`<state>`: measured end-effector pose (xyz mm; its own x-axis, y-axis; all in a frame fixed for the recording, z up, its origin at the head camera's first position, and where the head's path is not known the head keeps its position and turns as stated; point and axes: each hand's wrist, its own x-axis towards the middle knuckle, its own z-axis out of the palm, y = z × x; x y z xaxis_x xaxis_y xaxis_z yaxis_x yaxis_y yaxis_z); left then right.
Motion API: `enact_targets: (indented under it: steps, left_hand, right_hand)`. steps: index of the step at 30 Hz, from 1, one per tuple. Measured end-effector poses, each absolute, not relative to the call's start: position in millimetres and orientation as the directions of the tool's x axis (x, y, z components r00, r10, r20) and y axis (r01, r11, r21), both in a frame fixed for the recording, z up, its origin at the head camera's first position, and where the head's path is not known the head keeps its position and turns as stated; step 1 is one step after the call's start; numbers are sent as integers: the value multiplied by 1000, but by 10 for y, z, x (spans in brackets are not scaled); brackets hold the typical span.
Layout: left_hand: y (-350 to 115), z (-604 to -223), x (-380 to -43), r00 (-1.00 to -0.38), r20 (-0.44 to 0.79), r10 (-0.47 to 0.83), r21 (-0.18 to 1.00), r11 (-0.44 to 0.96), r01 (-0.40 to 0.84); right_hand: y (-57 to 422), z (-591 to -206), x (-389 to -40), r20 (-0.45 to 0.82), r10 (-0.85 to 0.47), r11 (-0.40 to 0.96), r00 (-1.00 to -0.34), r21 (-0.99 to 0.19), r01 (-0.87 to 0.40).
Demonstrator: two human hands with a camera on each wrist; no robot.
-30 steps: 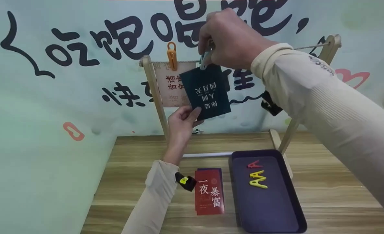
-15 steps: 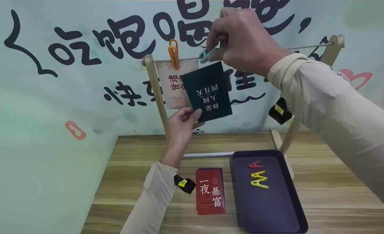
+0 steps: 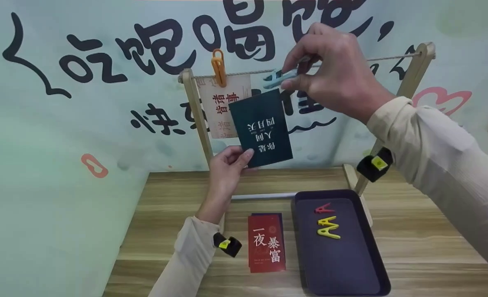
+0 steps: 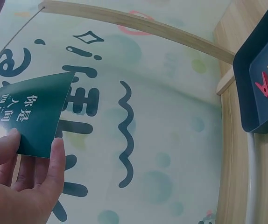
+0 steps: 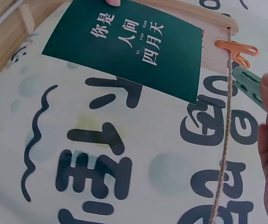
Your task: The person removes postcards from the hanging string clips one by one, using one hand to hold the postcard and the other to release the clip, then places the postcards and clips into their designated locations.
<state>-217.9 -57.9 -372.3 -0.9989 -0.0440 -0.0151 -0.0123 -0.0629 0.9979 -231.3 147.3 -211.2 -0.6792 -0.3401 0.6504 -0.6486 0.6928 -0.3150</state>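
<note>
My left hand (image 3: 226, 167) pinches the lower left corner of a dark green card (image 3: 261, 123) between thumb and fingers. White characters on the card read upside down in the head view, and it tilts slightly. My right hand (image 3: 336, 68) pinches a pale teal clothespin (image 3: 279, 78) beside the rope (image 3: 388, 58), just above the card's top edge and apart from it. In the right wrist view the clothespin (image 5: 249, 86) sits close to the rope. Behind the green card, a pink card (image 3: 215, 109) hangs from the rope under an orange clothespin (image 3: 219, 68).
A wooden frame (image 3: 200, 119) carries the rope. On the table, a dark tray (image 3: 343, 264) holds one red clothespin (image 3: 323, 208) and yellow clothespins (image 3: 328, 233). Left of the tray lies a small stack of cards with a red card (image 3: 266, 243) on top. A printed backdrop stands behind.
My right hand has moved right and slightly down, taking the teal clothespin away from the green card's top edge. My left hand has lowered the card a little.
</note>
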Motion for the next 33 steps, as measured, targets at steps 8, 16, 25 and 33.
enact_targets:
  steps: [8, 16, 25, 33]
  left_hand:
    - [-623, -3838, -2076, -1000, -8, -13, 1000, -18, -8]
    - [-716, -3987, -1966, -999, -38, -21, 997, 72, -39]
    - [-803, -4229, -1882, -997, -81, 8, 993, 88, -80]
    - [-884, -4563, -1822, -994, -110, 25, 987, 120, -106]
  right_hand:
    - [1683, -2390, -2126, 633, -247, 597, -734, -497, -630]
    - [1911, -2760, -2019, 623, -200, 562, -756, -559, -609]
    - [2028, -3125, -1917, 600, -147, 571, -787, -598, -562]
    - [2090, -3530, -1777, 562, -125, 551, -818, -646, -528]
